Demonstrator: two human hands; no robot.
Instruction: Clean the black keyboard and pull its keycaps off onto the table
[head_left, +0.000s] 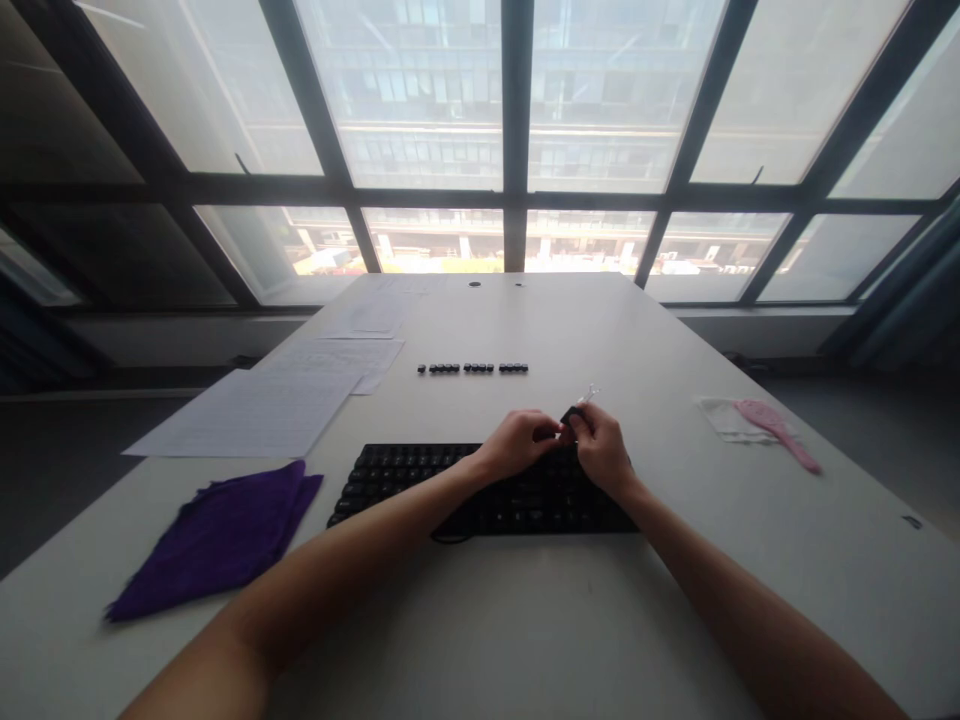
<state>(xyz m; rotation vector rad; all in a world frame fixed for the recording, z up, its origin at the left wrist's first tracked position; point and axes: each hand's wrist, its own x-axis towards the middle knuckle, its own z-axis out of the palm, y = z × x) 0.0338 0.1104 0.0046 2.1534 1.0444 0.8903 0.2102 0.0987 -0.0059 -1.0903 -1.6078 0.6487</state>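
Both hands meet above the right half of a black keyboard (517, 505), which lies flat on the table. My right hand (602, 447) is closed around a small keycap puller with a black body (572, 414); its thin wire ends (593, 391) stick out beyond the fingers. Close beside it, my left hand (521, 442) has its fingertips pinched together at the puller's lower left. Whatever lies between those fingertips is too small to make out. Beyond the keyboard, several loose black keycaps (478, 368) stand in a row of small groups.
A folded purple cloth (217, 540) lies left of the keyboard. Printed papers (247, 410) spread along the table's left edge. On the right, a pink hairbrush (772, 428) rests partly on a white tissue (720, 420). The white table (585, 330) reaches toward large windows.
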